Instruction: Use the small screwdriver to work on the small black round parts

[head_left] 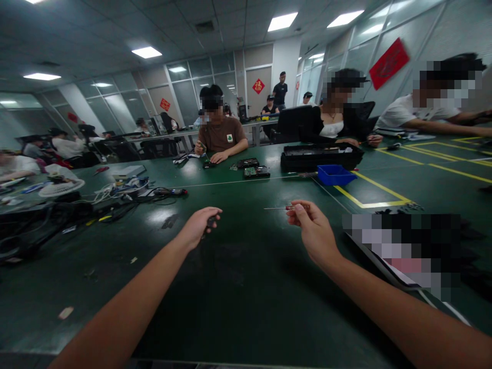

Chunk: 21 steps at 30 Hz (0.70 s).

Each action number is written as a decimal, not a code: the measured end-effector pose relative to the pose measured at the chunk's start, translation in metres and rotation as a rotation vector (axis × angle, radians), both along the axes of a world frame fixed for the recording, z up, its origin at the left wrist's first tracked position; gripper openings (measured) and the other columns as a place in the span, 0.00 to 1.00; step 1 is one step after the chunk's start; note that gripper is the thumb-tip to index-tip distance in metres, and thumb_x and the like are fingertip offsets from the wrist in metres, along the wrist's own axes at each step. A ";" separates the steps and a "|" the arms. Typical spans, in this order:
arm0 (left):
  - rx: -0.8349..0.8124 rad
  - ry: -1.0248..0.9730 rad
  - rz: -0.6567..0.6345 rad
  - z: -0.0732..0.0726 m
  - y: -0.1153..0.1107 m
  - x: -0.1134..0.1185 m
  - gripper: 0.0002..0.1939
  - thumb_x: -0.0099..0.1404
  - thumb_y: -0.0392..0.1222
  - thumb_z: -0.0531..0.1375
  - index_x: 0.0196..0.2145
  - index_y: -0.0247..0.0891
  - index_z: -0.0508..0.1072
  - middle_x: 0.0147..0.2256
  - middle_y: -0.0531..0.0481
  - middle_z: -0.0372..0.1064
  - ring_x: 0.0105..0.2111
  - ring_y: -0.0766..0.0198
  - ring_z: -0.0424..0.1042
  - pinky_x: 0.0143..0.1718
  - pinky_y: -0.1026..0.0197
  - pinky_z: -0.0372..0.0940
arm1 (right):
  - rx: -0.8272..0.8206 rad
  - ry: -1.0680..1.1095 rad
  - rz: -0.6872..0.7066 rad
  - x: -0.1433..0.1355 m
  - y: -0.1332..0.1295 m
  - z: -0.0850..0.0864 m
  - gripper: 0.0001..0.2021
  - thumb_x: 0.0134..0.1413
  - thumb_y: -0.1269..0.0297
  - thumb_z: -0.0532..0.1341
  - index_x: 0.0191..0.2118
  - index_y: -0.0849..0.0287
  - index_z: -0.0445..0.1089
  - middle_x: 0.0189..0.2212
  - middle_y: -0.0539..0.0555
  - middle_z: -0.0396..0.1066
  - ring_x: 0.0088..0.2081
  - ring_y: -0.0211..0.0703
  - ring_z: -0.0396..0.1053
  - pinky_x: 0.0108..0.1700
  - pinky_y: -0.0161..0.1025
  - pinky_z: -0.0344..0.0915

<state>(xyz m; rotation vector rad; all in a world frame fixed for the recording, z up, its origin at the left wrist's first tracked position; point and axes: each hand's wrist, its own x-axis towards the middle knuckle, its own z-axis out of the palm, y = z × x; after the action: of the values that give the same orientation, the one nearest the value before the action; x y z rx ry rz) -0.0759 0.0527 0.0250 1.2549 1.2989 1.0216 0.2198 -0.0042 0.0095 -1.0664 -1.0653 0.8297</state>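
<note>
My right hand [313,230] is closed around the red handle of a screwdriver [274,208], whose thin metal shaft points left. To the left of it, my left hand [200,225] hovers above the green table [230,318] with its fingers curled in. A small dark thing shows between those fingers, too small to make out. The two hands are apart, and the screwdriver's tip touches nothing.
Beyond my hands lie circuit boards [256,171], a blue bin [336,175] and a black case [321,158]. Tangled cables [126,189] cover the left side. A partly blurred flat item [384,261] lies at the right. People sit across the table.
</note>
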 end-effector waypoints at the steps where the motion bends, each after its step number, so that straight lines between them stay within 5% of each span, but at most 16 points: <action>1: -0.023 -0.084 0.089 0.002 0.002 -0.016 0.14 0.60 0.47 0.61 0.40 0.35 0.74 0.33 0.50 0.67 0.23 0.69 0.64 0.18 0.69 0.50 | -0.002 0.002 -0.002 0.000 0.000 0.000 0.12 0.59 0.51 0.62 0.43 0.51 0.72 0.36 0.51 0.73 0.37 0.44 0.71 0.41 0.45 0.69; 5: -0.036 -0.232 0.459 0.019 0.002 -0.083 0.07 0.64 0.40 0.58 0.36 0.33 0.70 0.29 0.52 0.63 0.20 0.71 0.61 0.16 0.68 0.50 | -0.001 0.004 -0.008 -0.001 0.001 0.000 0.12 0.59 0.50 0.62 0.42 0.52 0.72 0.36 0.52 0.74 0.37 0.44 0.71 0.41 0.44 0.69; 13: 0.048 -0.101 0.876 0.046 -0.036 -0.183 0.08 0.65 0.29 0.52 0.34 0.35 0.71 0.23 0.56 0.62 0.19 0.72 0.60 0.18 0.69 0.53 | -0.021 -0.003 0.007 -0.001 0.002 -0.003 0.13 0.59 0.50 0.62 0.43 0.52 0.72 0.36 0.51 0.73 0.37 0.43 0.71 0.42 0.44 0.69; 21: 0.211 0.048 1.051 0.048 -0.076 -0.256 0.08 0.54 0.25 0.51 0.27 0.35 0.65 0.19 0.59 0.63 0.19 0.73 0.61 0.23 0.73 0.58 | -0.022 0.007 -0.007 -0.004 0.002 -0.001 0.14 0.57 0.49 0.63 0.41 0.52 0.72 0.34 0.51 0.73 0.35 0.44 0.71 0.40 0.44 0.69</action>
<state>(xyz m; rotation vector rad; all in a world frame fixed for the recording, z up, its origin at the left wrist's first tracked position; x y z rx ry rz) -0.3321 -0.0230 0.0734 0.6816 1.9802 1.8891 0.2157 -0.0024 0.0081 -1.0846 -1.0480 0.8404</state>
